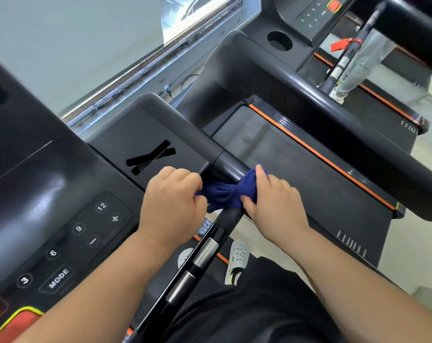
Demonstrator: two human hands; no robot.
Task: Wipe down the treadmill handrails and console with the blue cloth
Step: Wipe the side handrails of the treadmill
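A dark blue cloth (pixel 225 193) is wrapped around the black handrail (pixel 231 167) where the rail leaves the console (pixel 61 194). My left hand (pixel 171 198) grips one end of the cloth, on the console side of the rail. On the other side my right hand (pixel 272 196) grips the other end, its fingers over the top of the rail. The cloth is stretched between both hands. Speed buttons and a MODE key (pixel 59 278) show on the console at lower left.
A lower bar with silver grip sensors (pixel 205 252) runs down toward me. A second treadmill (pixel 309 149) stands close on the right, and a person's leg (pixel 358 65) is on a third one beyond. My shoe (pixel 237 258) is below.
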